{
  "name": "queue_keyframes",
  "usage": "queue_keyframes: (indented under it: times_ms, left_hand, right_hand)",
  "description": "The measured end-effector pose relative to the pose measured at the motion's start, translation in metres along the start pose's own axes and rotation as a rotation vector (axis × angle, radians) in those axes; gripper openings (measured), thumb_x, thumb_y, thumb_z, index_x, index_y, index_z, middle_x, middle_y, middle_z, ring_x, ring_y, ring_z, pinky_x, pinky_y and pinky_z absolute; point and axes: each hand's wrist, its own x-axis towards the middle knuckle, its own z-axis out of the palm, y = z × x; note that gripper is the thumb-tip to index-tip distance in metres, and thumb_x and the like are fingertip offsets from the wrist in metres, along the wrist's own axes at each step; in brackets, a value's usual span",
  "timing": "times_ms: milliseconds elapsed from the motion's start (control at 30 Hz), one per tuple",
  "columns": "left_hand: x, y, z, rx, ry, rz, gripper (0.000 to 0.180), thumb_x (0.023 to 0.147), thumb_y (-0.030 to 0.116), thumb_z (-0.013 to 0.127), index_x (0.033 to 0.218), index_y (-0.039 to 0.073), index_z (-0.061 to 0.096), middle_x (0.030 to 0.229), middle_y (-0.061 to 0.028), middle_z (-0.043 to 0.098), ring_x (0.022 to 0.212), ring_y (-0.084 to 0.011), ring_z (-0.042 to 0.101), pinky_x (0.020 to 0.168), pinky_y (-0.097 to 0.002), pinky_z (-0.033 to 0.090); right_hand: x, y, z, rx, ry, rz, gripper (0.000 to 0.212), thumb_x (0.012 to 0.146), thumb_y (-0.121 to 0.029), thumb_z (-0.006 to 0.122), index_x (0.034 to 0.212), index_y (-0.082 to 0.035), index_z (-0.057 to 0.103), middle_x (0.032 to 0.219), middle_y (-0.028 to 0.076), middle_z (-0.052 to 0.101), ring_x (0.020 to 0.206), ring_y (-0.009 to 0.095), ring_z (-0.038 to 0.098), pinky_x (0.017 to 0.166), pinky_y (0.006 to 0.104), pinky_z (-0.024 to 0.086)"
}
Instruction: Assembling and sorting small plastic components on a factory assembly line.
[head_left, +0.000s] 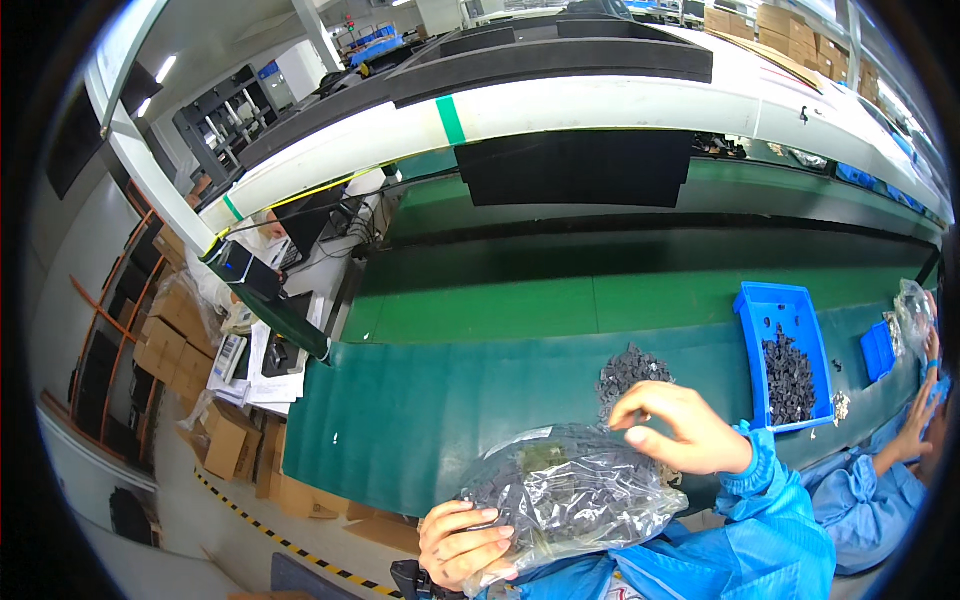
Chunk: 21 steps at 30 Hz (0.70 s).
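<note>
A clear plastic bag (575,500) full of small dark parts lies on its side at the bench's near edge, against my blue sleeve. My left hand (465,545) is closed on the bag's lower left end, fingers over the plastic. Above the bag's upper right side is my right hand (690,428), its fingers curved and the thumb apart from them. I see nothing held in it, though the inside of the hand is partly hidden. Just beyond its fingers, a loose pile of small dark grey parts (635,370) rests on the green bench mat (430,390).
To the right stands a blue tray (745,335) with similar dark parts. A smaller blue container (878,352) sits farther right, near a co-worker's hands (912,425). A white beam (580,112) crosses above the bench; a post (290,320) rises at left. Cardboard boxes (225,440) stand beside the bench.
</note>
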Motion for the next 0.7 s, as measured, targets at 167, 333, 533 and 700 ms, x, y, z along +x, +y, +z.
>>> queue_keyframes:
  times_ms: [167,333,533,700]
  left_hand:
    - [0.008,-0.008,0.011,-0.079,0.095,0.277,0.029,0.088,0.037,0.073,0.091,0.009,0.069,0.095,-0.0069,0.074,0.084,-0.024,0.072,0.076,-0.0377,0.057]
    - [0.006,0.002,0.008,-0.305,-0.031,0.3,0.025,0.078,0.028,0.085,0.09,0.009,0.074,0.096,-0.006,0.076,0.09,-0.0204,0.074,0.08,-0.0317,0.058]
    - [0.015,-0.013,0.012,-0.641,-0.002,0.303,0.026,0.076,0.025,0.088,0.092,0.01,0.073,0.096,-0.0063,0.077,0.089,-0.0195,0.075,0.078,-0.0294,0.057]
    - [0.013,-0.017,0.015,-0.686,0.011,0.263,0.027,0.076,0.026,0.087,0.093,0.011,0.073,0.097,-0.0064,0.077,0.086,-0.0184,0.074,0.08,-0.0291,0.056]
  right_hand:
    - [0.027,0.013,0.032,0.09,-0.431,-0.105,0.04,0.105,-0.031,0.052,0.128,0.002,0.055,0.129,0.019,0.058,0.123,0.034,0.054,0.108,0.0414,0.043]
    - [0.022,0.017,0.035,0.213,-0.631,-0.066,0.049,0.101,-0.026,0.06,0.141,-0.001,0.05,0.142,0.016,0.05,0.133,0.031,0.048,0.112,0.0415,0.038]
    - [0.016,0.019,0.038,0.274,-0.526,0.01,0.057,0.093,-0.021,0.071,0.142,-0.002,0.051,0.14,0.016,0.048,0.133,0.032,0.045,0.113,0.0419,0.036]
    - [0.023,0.025,0.047,0.267,-0.482,-0.051,0.049,0.097,-0.025,0.067,0.137,-0.002,0.053,0.13,0.016,0.052,0.123,0.032,0.05,0.107,0.0404,0.04]
